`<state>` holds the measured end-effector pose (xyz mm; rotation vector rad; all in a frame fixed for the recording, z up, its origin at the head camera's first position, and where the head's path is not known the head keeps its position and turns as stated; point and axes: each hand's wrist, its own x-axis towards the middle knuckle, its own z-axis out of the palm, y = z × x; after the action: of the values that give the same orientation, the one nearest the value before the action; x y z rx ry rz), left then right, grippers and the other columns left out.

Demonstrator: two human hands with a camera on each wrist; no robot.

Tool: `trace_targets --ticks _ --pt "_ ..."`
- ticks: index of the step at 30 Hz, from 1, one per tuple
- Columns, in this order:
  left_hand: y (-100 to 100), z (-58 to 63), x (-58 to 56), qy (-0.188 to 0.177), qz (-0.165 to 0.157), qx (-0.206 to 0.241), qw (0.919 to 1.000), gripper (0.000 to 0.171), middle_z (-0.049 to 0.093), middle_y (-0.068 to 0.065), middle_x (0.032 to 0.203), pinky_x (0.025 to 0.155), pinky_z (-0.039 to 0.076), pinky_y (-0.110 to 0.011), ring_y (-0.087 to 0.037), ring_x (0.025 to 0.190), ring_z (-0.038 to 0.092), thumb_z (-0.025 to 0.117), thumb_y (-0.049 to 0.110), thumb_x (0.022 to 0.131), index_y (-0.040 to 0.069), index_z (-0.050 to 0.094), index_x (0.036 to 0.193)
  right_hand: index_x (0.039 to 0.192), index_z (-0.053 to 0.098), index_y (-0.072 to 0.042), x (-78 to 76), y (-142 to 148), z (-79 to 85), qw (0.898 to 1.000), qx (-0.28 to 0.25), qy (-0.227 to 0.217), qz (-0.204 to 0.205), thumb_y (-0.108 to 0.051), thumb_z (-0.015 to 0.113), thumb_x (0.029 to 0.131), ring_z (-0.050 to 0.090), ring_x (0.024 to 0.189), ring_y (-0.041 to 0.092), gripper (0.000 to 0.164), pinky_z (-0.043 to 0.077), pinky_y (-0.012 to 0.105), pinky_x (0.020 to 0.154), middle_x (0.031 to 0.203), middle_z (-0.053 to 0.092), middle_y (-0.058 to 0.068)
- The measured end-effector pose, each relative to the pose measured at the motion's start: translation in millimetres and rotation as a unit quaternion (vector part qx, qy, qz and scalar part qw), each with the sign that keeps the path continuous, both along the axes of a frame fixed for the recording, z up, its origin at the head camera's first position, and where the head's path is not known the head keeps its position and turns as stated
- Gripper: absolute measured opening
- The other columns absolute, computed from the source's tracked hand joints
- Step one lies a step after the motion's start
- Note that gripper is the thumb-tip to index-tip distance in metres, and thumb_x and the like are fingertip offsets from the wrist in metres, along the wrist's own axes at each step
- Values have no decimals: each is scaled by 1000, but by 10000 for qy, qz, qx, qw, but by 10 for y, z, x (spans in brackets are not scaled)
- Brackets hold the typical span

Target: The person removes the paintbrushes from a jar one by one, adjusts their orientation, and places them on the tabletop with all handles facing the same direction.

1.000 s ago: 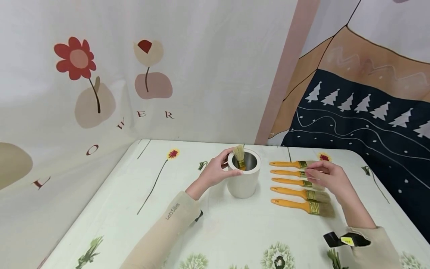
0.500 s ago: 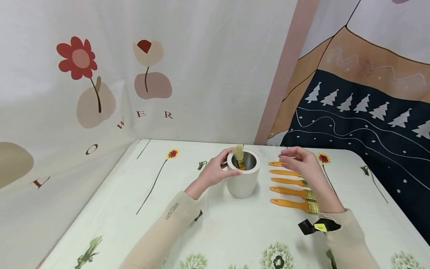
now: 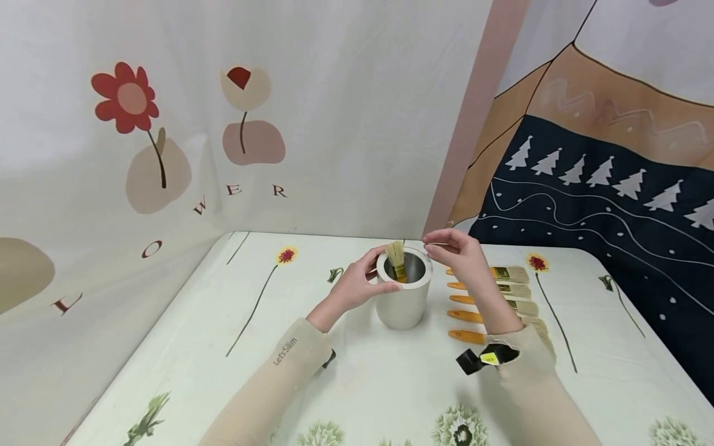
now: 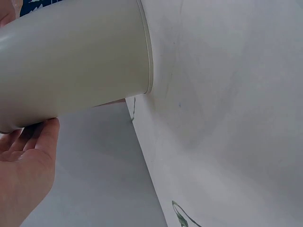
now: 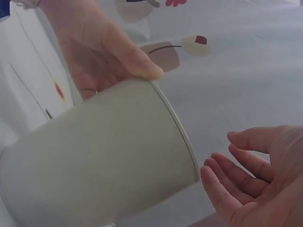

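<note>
A white cylindrical canister [image 3: 403,310] with a dark inside stands upright on the table. My left hand [image 3: 359,285] grips it near the rim, thumb at the front and fingers round the far side. Inside leans a paintbrush [image 3: 396,255], pale bristles up above the opening. My right hand [image 3: 458,253] hovers at the canister's right rim, its fingers loosely bent and holding nothing. In the right wrist view the right hand's fingertips [image 5: 208,174] come close to the canister's edge. Right of the canister lies a row of paintbrushes [image 3: 467,336] with orange handles, partly hidden by the right forearm.
The table [image 3: 357,384] has a pale cloth with printed flowers. Behind it hangs a white curtain [image 3: 346,155] with flower prints and letters, and a dark tree-patterned cloth [image 3: 602,204] hangs at the right.
My right hand has moved left from the bristle end of the brush row, over the handles, to the canister's rim. My left hand, the canister and the brushes have stayed put.
</note>
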<state>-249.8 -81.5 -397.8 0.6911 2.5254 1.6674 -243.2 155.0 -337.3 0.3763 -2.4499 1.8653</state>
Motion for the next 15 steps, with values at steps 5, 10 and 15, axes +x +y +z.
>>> trace_targets --ticks 5,10,15 --pt "4 -5 -3 -31 -6 1 10000 77 50 -2 149 117 44 -41 -23 138 51 82 25 84 22 42 150 130 59 -5 -57 -186 -1 9999 -57 -57 88 -19 66 98 64 114 9 36 54 15 98 133 63 15" --pt "10 -9 -2 -37 -58 3 10000 77 49 -2 151 117 43 -40 -23 139 50 81 26 85 23 41 150 135 56 -5 -116 -327 -27 9994 2 -55 346 -14 65 98 56 131 27 40 49 35 112 140 58 17" --pt "-13 -3 10 -66 -78 -13 9999 76 47 -3 152 117 43 -42 -23 139 49 80 27 86 24 40 151 136 56 -2 -159 -416 -47 9971 502 114 554 -8 66 96 57 130 32 42 48 43 112 138 59 19"
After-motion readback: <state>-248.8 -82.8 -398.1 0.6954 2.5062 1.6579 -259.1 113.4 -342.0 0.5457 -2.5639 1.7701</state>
